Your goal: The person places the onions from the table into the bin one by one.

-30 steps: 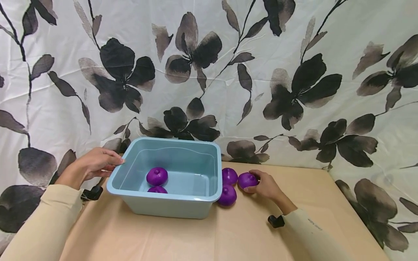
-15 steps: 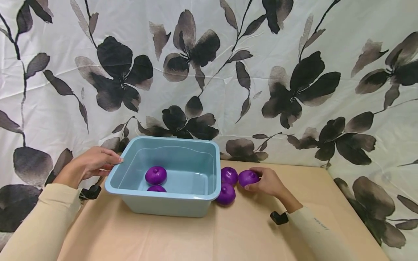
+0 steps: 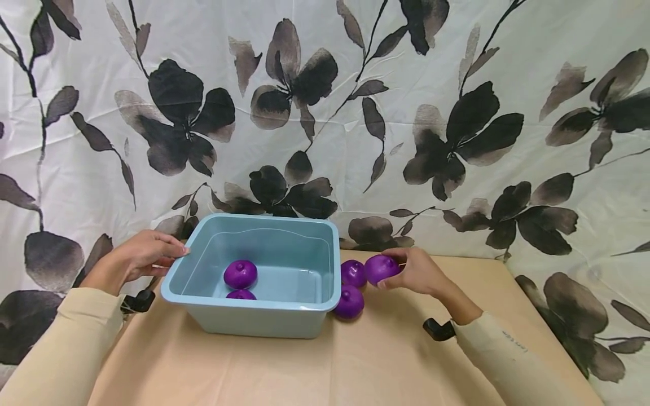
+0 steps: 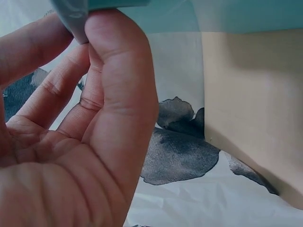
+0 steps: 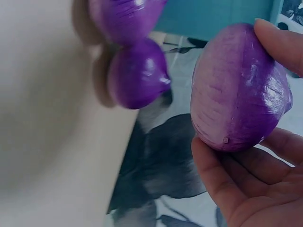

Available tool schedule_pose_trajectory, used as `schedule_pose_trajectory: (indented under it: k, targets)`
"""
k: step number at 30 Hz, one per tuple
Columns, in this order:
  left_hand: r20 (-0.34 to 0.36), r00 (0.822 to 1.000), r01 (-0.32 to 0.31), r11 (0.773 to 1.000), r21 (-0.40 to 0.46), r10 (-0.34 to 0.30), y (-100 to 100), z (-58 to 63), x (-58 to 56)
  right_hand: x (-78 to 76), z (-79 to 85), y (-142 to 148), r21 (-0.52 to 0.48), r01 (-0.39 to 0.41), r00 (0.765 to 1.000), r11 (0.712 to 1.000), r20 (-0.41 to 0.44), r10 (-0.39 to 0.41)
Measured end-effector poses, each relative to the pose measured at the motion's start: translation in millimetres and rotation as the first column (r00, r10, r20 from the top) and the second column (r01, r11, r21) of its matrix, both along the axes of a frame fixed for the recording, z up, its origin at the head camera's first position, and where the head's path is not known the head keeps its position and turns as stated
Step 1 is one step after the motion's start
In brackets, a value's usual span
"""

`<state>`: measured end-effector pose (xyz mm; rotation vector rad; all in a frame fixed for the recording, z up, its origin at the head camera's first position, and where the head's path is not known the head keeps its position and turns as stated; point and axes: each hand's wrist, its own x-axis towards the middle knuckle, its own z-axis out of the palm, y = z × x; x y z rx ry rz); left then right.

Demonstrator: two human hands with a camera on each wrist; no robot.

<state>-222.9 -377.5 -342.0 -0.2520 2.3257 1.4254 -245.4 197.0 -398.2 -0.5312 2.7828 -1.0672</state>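
My right hand point(image 3: 420, 272) grips a shiny purple onion point(image 3: 380, 269) between thumb and fingers, raised over the table to the right of the tub. In the right wrist view, the thumb lies on one side of this onion point(image 5: 236, 90) and the fingers on the other. My left hand point(image 3: 144, 256) pinches the left rim of the light blue plastic tub point(image 3: 249, 304), thumb and fingers on the edge. Inside the tub sit two purple onions point(image 3: 240, 274), the nearer partly hidden by the front wall. Two more onions point(image 3: 349, 303) rest on the table beside its right wall.
The tub stands on a table with a tan cover point(image 3: 376, 361). A white curtain with dark flowers point(image 3: 299, 141) hangs close behind the table. The table's right edge point(image 3: 553, 321) slants toward the front.
My right hand has lifted its onion up from the table and tilted it, slightly nearer the tub. The left hand keeps its pinch on the tub's rim.
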Motion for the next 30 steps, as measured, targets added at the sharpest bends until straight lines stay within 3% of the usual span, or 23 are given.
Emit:
schedule_pose_trajectory:
  k: [13, 30]
  targets:
    - [0.013, 1.0, -0.001, 1.0, -0.007, 0.001, -6, -1.4, 5.7, -2.0, 34.4, -17, -0.027, -0.055, 0.998, 0.998, 0.018, 0.055]
    - [-0.028, 1.0, 0.004, 0.997, -0.083, -0.006, 9, 4.5, 1.6, -8.7, 68.7, -45, -0.003, -0.103, 0.995, 0.995, 0.008, 0.103]
